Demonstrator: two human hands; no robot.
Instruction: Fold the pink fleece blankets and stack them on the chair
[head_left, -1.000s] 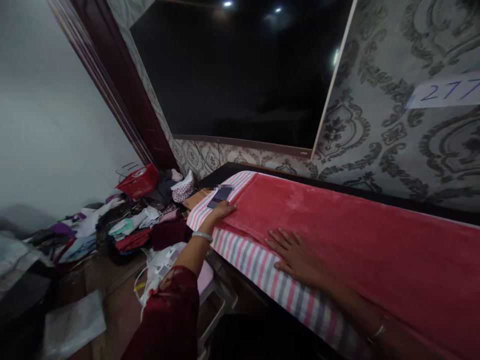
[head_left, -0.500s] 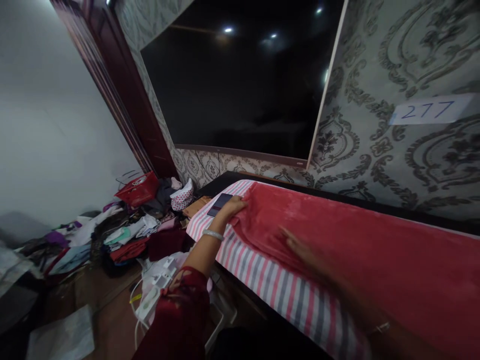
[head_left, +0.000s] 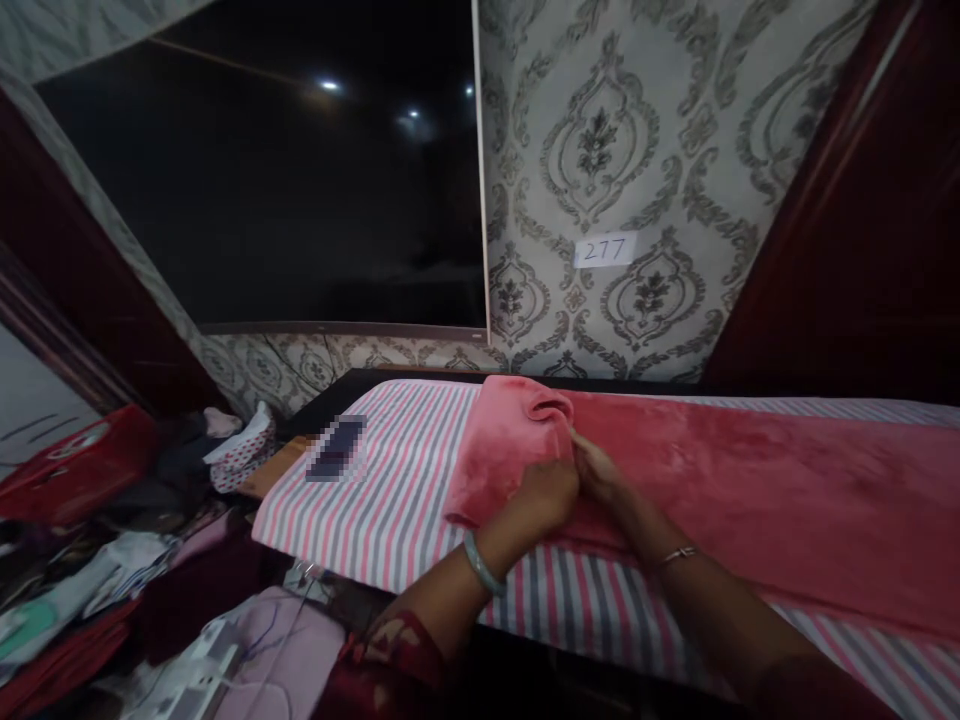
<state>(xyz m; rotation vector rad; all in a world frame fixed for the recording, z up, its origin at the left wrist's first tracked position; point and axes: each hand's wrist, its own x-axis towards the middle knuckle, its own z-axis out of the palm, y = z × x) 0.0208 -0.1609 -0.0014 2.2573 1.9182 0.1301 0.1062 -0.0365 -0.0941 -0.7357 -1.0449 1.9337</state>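
Red blanket [head_left: 757, 490] lay lengthwise on a striped cloth [head_left: 405, 440], its left end turned back over itself, a loose curl of fabric at the fold's upper edge. Left hand [head_left: 552, 490] curled tight around the turned-over edge. Right hand [head_left: 598, 468] close beside it, touching the same edge; fingers partly hidden, so could not tell whether they pinched. Pixelated dark object [head_left: 335, 450] lay left of the fold, well apart from both hands. Paper marked 277 [head_left: 606, 249] on the patterned wall behind.

Dark red patterned left sleeve [head_left: 409, 640], smooth pale greenish left bangle [head_left: 482, 565], thin silvery right bracelet [head_left: 679, 554]
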